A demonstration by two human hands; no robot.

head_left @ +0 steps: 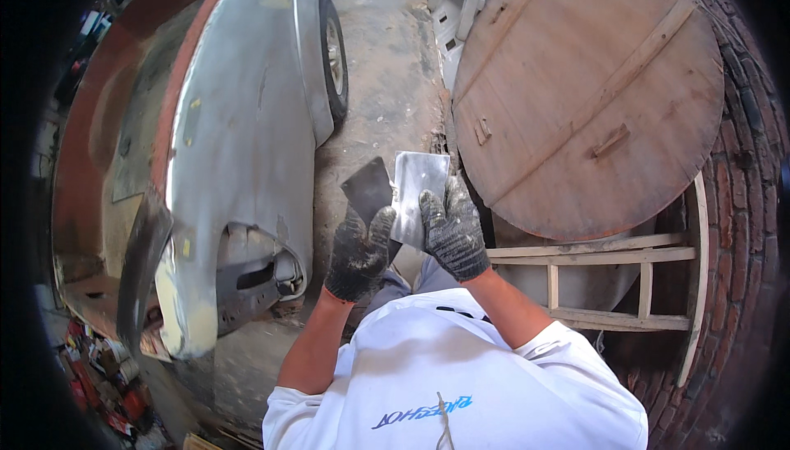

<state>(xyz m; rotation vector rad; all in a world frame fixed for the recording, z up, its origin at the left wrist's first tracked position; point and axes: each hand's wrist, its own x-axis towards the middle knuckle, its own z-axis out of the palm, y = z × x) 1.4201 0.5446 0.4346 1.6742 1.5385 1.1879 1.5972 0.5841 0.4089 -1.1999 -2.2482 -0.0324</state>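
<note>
In front of my chest I hold up two flat pieces side by side. My left hand (360, 254), in a dark, dusty knitted glove, is closed on a dark rectangular sheet (369, 188) that looks like sandpaper. My right hand (455, 234), gloved the same way, grips a pale grey rectangular sheet (421, 177) with its thumb across the front. The inner edges of the two pieces nearly meet, and I cannot tell whether they touch. To the left stands a grey car body (247, 96) with yellowish filler patches and an empty lamp opening at its near corner.
A car wheel (334, 55) sits farther along the body. At the right, a large round wooden panel (576, 121) leans above a wooden frame (592, 259), beside a brick wall (728, 228). Concrete floor (383, 63) runs between. Mixed clutter (103, 380) lies lower left.
</note>
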